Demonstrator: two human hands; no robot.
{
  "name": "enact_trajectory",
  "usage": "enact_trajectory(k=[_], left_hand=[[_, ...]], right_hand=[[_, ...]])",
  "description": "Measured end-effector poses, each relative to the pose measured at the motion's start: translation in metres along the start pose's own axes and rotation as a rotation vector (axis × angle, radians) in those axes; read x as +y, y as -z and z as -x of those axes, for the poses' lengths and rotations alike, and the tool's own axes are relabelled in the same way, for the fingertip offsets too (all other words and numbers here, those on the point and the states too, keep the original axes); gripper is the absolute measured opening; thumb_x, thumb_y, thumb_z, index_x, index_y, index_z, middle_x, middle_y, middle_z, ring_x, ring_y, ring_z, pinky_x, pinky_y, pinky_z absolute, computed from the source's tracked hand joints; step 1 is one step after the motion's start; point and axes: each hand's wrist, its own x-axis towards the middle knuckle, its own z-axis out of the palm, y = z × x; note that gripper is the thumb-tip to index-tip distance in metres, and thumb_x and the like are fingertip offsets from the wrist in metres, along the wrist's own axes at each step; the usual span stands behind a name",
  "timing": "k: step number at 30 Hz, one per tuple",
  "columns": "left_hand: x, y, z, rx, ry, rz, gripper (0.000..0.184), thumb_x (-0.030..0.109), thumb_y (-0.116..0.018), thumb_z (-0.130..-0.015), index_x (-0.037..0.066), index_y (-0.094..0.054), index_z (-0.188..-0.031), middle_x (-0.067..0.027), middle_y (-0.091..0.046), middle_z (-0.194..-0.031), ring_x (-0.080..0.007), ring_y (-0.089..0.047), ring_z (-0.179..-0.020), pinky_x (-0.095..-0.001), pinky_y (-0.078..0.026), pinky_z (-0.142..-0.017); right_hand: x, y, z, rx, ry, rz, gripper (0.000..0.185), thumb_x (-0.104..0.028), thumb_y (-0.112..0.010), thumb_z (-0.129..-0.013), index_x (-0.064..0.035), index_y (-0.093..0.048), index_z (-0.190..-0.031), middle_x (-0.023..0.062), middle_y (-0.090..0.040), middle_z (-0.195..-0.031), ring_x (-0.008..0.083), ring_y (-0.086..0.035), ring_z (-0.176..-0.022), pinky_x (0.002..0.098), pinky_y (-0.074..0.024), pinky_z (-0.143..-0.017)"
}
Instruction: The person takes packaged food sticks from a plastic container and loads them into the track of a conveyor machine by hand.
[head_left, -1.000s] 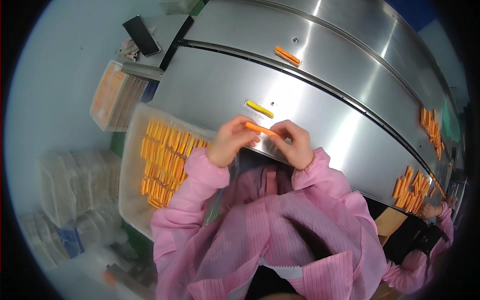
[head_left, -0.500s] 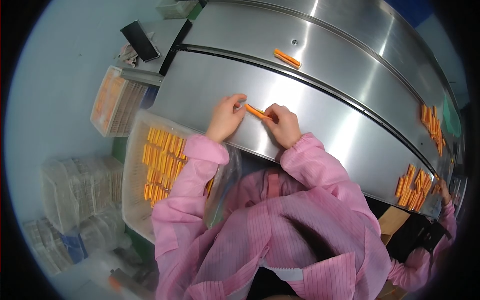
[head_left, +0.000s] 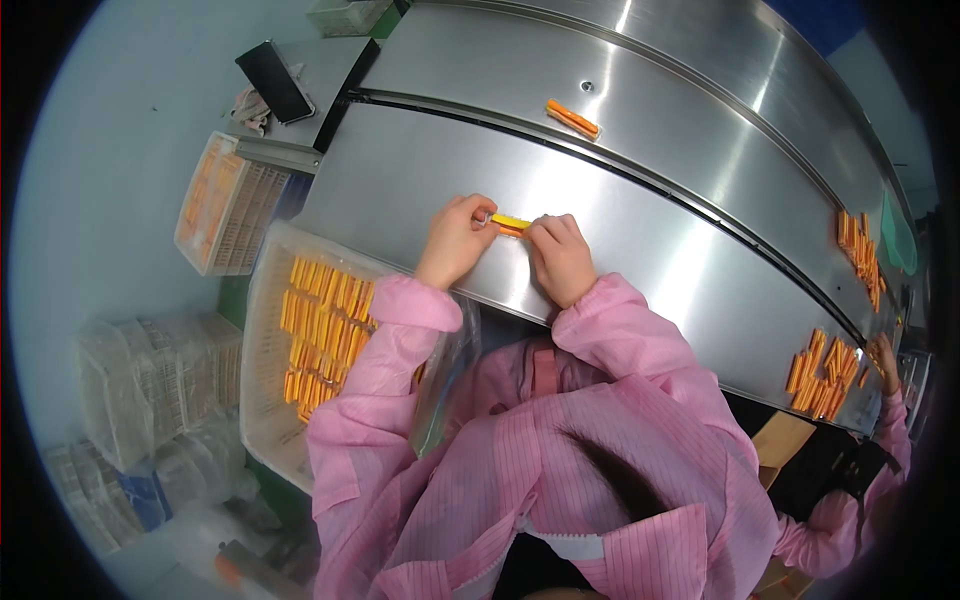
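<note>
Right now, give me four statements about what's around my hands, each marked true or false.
1. The left hand and right hand are at opposite ends of a yellow-and-orange bundle. True.
2. The plastic bin holds no sticks. False: the bin holds rows of sticks.
3. An orange bundle lies on the metal surface beyond the hands. True.
4. The green item is at the view's far left. False: the green item is at the far right.

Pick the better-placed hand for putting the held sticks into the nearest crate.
Left, likely: the left hand holds the sticks at the end nearer the crate. The right hand is at the far end.
</note>
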Motion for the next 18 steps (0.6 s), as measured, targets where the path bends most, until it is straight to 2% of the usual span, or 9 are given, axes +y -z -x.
enact_trajectory(k=[2, 6, 8, 10, 13, 15, 16, 18], left_hand=[[-0.001, -0.002, -0.002, 0.003, 0.009, -0.019, 0.016, -0.001, -0.057, -0.071, -0.002, -0.054, -0.087, -0.0075, -0.050, -0.075, -0.0140, -0.057, -0.057, -0.0242, -0.047, -0.052], [-0.002, -0.004, -0.005, -0.011, 0.026, -0.075, 0.015, -0.001, -0.057, -0.070, -0.002, -0.052, -0.083, -0.0066, -0.049, -0.068, -0.0139, -0.056, -0.054, -0.0253, -0.046, -0.048], [0.001, -0.005, -0.006, -0.014, 0.033, -0.085, 0.014, -0.002, -0.057, -0.069, -0.002, -0.051, -0.082, -0.0064, -0.049, -0.067, -0.0138, -0.056, -0.054, -0.0251, -0.046, -0.048], [0.002, -0.005, -0.007, -0.017, 0.037, -0.098, 0.014, -0.002, -0.057, -0.069, -0.002, -0.051, -0.081, -0.0062, -0.049, -0.065, -0.0136, -0.056, -0.053, -0.0249, -0.046, -0.048], [0.000, 0.000, -0.009, -0.111, 0.067, -0.018, 0.015, -0.002, -0.057, -0.069, -0.002, -0.050, -0.082, -0.0060, -0.049, -0.065, -0.0140, -0.057, -0.055, -0.0240, -0.047, -0.049], [0.002, 0.006, -0.007, -0.253, 0.240, 0.385, 0.014, 0.001, -0.059, -0.067, 0.000, -0.051, -0.079, -0.0067, -0.051, -0.063, -0.0168, -0.057, -0.054, -0.0267, -0.044, -0.050], [0.000, 0.007, -0.006, -0.241, 0.231, 0.387, 0.014, 0.001, -0.059, -0.067, 0.000, -0.051, -0.079, -0.0067, -0.051, -0.063, -0.0168, -0.057, -0.054, -0.0267, -0.044, -0.050], [-0.002, 0.009, -0.003, -0.281, 0.256, 0.380, 0.020, -0.002, -0.055, -0.073, -0.001, -0.049, -0.092, -0.0067, -0.050, -0.071, -0.0155, -0.058, -0.059, -0.0224, -0.048, -0.053]], right_hand=[[0.003, -0.001, 0.002, 0.017, 0.089, -0.001, 0.016, 0.004, -0.052, -0.066, -0.0040, -0.054, -0.079, 0.0106, -0.050, -0.085, 0.0293, -0.046, -0.079, 0.0339, -0.0409, -0.068], [0.001, 0.015, -0.001, 0.056, 0.076, -0.019, 0.016, 0.004, -0.054, -0.064, -0.0026, -0.055, -0.079, 0.0116, -0.050, -0.089, 0.0300, -0.047, -0.083, 0.0338, -0.0408, -0.071], [0.001, 0.023, -0.005, 0.012, -0.049, -0.066, 0.022, 0.003, -0.056, -0.062, -0.0017, -0.054, -0.084, 0.0127, -0.049, -0.093, 0.0305, -0.046, -0.087, 0.0347, -0.0396, -0.076], [0.002, 0.021, -0.009, -0.064, 0.001, -0.042, 0.025, 0.002, -0.058, -0.061, -0.0023, -0.053, -0.086, 0.0124, -0.049, -0.094, 0.0304, -0.046, -0.088, 0.0352, -0.0388, -0.077], [0.010, 0.015, -0.011, -0.145, 0.139, 0.024, 0.027, -0.002, -0.060, -0.062, -0.0044, -0.050, -0.087, 0.0106, -0.049, -0.090, 0.0294, -0.045, -0.088, 0.0363, -0.0374, -0.076], [0.015, 0.015, -0.014, -0.235, 0.138, 0.089, 0.025, -0.002, -0.061, -0.064, -0.0051, -0.051, -0.086, 0.0081, -0.050, -0.086, 0.0274, -0.044, -0.085, 0.0352, -0.0361, -0.077], [0.014, 0.017, -0.018, -0.234, 0.152, 0.094, 0.025, -0.002, -0.061, -0.064, -0.0051, -0.051, -0.086, 0.0081, -0.050, -0.086, 0.0274, -0.044, -0.085, 0.0352, -0.0361, -0.077], [0.008, 0.021, -0.026, -0.248, 0.185, 0.064, 0.021, -0.003, -0.060, -0.066, -0.0050, -0.050, -0.084, 0.0077, -0.051, -0.083, 0.0274, -0.045, -0.082, 0.0358, -0.0370, -0.075]])
